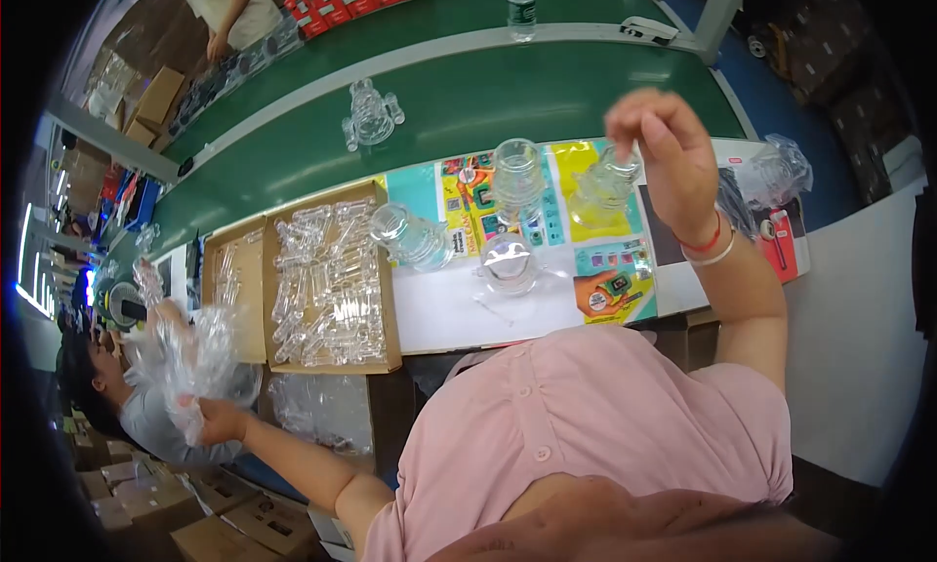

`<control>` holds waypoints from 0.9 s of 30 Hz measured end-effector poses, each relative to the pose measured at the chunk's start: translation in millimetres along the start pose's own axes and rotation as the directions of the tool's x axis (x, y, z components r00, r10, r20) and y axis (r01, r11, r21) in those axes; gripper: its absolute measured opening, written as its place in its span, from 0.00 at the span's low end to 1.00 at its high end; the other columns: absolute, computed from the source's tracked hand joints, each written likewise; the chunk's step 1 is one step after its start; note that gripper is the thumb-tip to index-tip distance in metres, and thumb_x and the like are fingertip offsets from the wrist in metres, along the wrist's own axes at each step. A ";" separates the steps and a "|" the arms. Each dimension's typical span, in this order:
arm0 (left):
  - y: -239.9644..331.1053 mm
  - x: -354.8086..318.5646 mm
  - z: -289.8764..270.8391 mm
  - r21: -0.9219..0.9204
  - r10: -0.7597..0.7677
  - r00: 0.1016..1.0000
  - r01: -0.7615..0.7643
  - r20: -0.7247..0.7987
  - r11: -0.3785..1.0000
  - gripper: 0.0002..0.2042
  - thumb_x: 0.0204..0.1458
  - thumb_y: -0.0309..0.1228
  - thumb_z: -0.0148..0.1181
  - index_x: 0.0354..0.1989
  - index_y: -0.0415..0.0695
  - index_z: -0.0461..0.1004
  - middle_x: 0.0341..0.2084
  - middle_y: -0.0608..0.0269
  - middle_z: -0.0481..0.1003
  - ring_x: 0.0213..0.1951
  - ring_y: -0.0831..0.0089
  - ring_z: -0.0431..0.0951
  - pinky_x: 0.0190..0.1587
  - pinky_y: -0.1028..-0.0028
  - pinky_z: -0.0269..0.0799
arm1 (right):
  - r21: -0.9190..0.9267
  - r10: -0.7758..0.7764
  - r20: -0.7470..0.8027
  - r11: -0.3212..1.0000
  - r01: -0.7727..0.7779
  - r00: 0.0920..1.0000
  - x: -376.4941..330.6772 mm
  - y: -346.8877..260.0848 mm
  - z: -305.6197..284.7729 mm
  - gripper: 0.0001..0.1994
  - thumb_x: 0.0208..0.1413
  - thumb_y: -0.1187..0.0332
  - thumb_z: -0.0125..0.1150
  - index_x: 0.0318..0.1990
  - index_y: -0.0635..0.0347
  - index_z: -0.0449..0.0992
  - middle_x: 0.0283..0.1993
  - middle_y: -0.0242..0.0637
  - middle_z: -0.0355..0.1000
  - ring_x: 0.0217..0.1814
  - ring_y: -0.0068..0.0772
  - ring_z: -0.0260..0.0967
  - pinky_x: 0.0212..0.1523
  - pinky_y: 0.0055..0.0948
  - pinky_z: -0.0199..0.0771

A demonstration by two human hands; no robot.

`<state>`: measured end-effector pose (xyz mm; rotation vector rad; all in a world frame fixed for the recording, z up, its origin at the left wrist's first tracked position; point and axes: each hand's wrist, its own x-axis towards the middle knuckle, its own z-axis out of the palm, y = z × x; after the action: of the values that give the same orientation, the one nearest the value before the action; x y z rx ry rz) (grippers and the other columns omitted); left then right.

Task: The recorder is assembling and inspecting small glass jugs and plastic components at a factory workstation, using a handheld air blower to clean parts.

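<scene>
My left hand [217, 421] is out at the left, its fingers closed on the edge of a crumpled clear plastic bag [185, 362]. Over the right part of the table I hold up my right hand [669, 157], fingers loosely bent and the fingertips a little blurred, with nothing visible in them. Just below those fingers stands a clear stepped jar-like piece [600, 196]. Nearer the middle are an upright clear jar [517, 177], another clear jar lying tilted [410, 238] and a round clear piece [509, 264]. Whether they are glass or plastic I cannot tell.
An open cardboard box [390, 313] of small clear parts sits left of the jars. A clear assembled piece [371, 113] stands on the green conveyor [449, 99]. Beyond are a water bottle [521, 11] and red boxes [342, 1]. One person [146, 416] is close at my left.
</scene>
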<state>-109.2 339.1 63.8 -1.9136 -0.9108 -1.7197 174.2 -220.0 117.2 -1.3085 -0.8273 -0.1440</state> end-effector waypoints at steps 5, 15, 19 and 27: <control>-114.0 -144.0 -1.3 0.132 -0.120 0.982 0.100 0.147 0.986 0.16 0.43 0.36 0.60 0.34 0.35 0.70 0.26 0.47 0.70 0.29 0.50 0.70 0.34 0.59 0.67 | -0.043 0.367 -0.159 0.925 -0.378 0.916 -74.2 42.8 20.0 0.07 0.57 0.69 0.44 0.34 0.64 0.65 0.33 0.36 0.66 0.27 0.20 0.61 0.34 0.18 0.62; -141.2 -403.8 -8.1 0.088 -0.079 -0.656 -0.018 0.750 0.996 0.26 0.48 0.36 0.45 0.56 0.35 0.58 0.56 0.42 0.55 0.60 0.54 0.53 0.60 0.64 0.49 | -0.703 0.351 0.344 0.711 -0.009 0.871 -180.9 65.3 34.3 0.13 0.41 0.78 0.58 0.37 0.61 0.69 0.40 0.39 0.68 0.42 0.41 0.64 0.45 0.33 0.63; -68.8 -337.3 12.1 -0.119 -0.031 -0.847 -0.111 0.531 0.987 0.26 0.50 0.39 0.47 0.53 0.33 0.61 0.52 0.45 0.62 0.56 0.57 0.61 0.57 0.65 0.56 | -0.867 0.401 0.168 0.495 -0.058 0.901 -210.6 68.5 31.6 0.18 0.40 0.75 0.59 0.42 0.60 0.66 0.51 0.43 0.60 0.52 0.46 0.57 0.53 0.38 0.58; -104.3 -233.8 15.9 0.692 -0.194 -0.705 0.537 0.682 0.482 0.26 0.50 0.40 0.53 0.58 0.52 0.59 0.55 0.62 0.61 0.56 0.54 0.57 0.54 0.58 0.51 | -0.908 0.350 0.228 0.413 0.068 0.909 -211.4 75.8 26.0 0.19 0.39 0.66 0.61 0.42 0.57 0.67 0.51 0.42 0.61 0.54 0.45 0.57 0.58 0.45 0.52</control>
<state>-177.0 377.5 -180.7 -3.1018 -2.8919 0.8880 52.0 -248.1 -70.9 -2.5402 -1.0039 -0.2117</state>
